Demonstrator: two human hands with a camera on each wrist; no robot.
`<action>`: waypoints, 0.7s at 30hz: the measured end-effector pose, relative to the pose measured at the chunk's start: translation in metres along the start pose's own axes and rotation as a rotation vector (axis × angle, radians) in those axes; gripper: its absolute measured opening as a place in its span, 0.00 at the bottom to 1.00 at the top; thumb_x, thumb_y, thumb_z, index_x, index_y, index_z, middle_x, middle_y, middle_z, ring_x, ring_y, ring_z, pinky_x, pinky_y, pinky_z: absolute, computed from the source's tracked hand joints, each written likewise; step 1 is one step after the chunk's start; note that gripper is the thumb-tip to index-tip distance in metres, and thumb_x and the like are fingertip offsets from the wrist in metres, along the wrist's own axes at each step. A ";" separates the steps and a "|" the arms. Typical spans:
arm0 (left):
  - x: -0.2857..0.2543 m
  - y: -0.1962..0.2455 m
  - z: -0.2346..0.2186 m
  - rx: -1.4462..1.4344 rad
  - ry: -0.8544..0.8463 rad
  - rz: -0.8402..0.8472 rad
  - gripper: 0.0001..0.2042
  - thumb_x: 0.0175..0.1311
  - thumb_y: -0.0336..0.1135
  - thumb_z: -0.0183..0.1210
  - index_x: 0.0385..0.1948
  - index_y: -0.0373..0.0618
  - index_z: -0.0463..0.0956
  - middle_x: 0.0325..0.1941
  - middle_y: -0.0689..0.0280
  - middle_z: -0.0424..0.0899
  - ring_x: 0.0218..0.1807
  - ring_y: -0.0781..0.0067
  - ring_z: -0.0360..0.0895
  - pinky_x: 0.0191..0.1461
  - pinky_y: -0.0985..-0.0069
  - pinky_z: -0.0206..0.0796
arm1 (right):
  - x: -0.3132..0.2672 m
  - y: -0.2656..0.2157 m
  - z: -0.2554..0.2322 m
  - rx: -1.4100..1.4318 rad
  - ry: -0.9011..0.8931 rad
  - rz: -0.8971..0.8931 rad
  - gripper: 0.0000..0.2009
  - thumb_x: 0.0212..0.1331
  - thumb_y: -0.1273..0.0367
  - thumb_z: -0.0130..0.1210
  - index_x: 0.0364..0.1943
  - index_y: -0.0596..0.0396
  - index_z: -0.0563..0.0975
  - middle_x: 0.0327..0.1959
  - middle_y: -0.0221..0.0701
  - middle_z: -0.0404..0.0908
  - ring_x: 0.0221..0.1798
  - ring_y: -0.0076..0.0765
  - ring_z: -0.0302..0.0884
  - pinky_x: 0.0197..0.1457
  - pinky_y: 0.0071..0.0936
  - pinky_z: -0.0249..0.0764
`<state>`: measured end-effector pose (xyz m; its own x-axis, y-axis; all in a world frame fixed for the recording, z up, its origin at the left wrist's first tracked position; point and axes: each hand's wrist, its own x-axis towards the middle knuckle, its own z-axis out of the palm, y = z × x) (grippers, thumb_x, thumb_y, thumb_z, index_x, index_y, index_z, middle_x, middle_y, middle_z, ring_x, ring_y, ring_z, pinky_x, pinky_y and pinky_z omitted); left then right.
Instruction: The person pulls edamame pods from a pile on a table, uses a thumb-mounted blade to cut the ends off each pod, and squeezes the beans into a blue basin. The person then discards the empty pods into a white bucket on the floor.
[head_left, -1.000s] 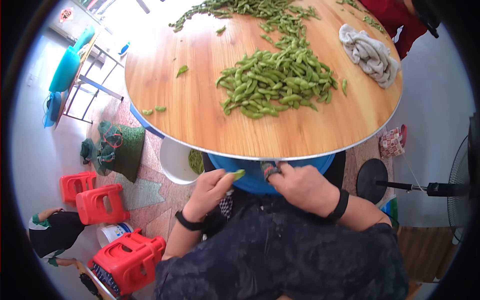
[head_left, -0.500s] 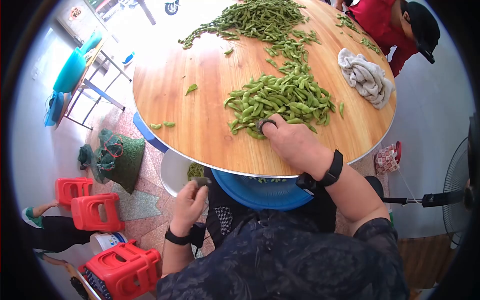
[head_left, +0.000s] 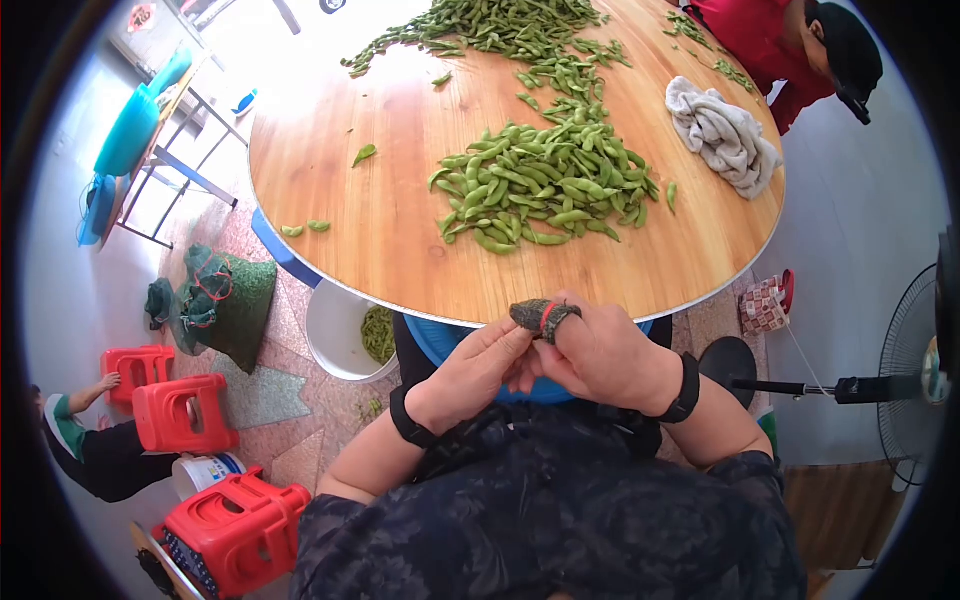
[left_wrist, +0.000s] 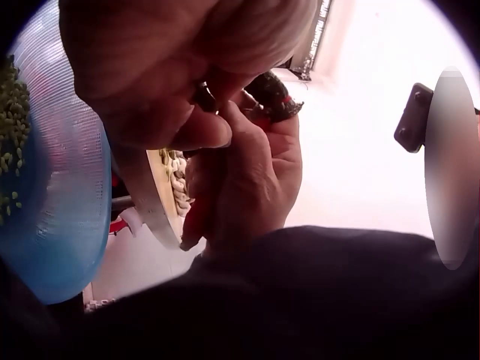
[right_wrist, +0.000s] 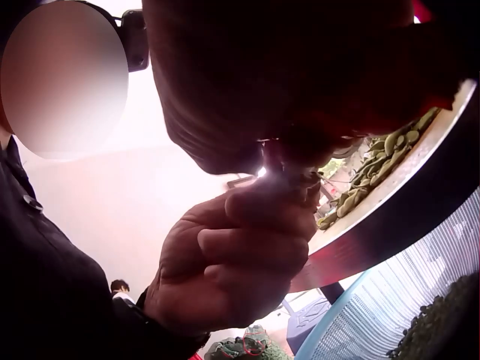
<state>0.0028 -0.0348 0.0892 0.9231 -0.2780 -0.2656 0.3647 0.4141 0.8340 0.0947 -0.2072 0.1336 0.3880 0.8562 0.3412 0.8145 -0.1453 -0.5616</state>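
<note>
Both hands meet at the table's near edge, above a blue basin [head_left: 425,340]. The left hand [head_left: 475,373] has its fingertips against those of the right hand [head_left: 622,362]. A dark wrap [head_left: 528,316] with a red band sits around a finger of the right hand. In the left wrist view the wrap [left_wrist: 271,94] shows beside the touching fingers. Anything pinched between the fingertips is hidden in the head view and too dark to make out in the wrist views. Green pods [head_left: 550,185] lie heaped on the round wooden table [head_left: 370,240], beyond the hands.
A larger pod pile [head_left: 500,25] lies at the far side. A grey cloth [head_left: 722,135] rests at the right, near a person in red [head_left: 755,40]. A white bucket [head_left: 335,335], a green sack [head_left: 240,305] and red stools [head_left: 185,412] stand left; a fan [head_left: 910,375] stands right.
The right hand has drawn back from the pod heap to the table's near edge. The left hand has moved right and up to meet it. The view has shifted slightly.
</note>
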 end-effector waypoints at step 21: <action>0.000 -0.015 0.018 0.924 0.390 0.488 0.10 0.67 0.30 0.54 0.26 0.39 0.66 0.20 0.58 0.67 0.21 0.60 0.66 0.26 0.70 0.60 | -0.021 0.007 0.004 1.035 -0.082 0.607 0.07 0.60 0.74 0.37 0.40 0.57 0.65 0.21 0.25 0.69 0.15 0.16 0.63 0.17 0.17 0.62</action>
<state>-0.0051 -0.0566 0.0853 0.9768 0.0974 0.1906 -0.1287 -0.4441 0.8867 0.0902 -0.2236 0.1197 0.5295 0.8203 -0.2161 -0.2384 -0.1006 -0.9660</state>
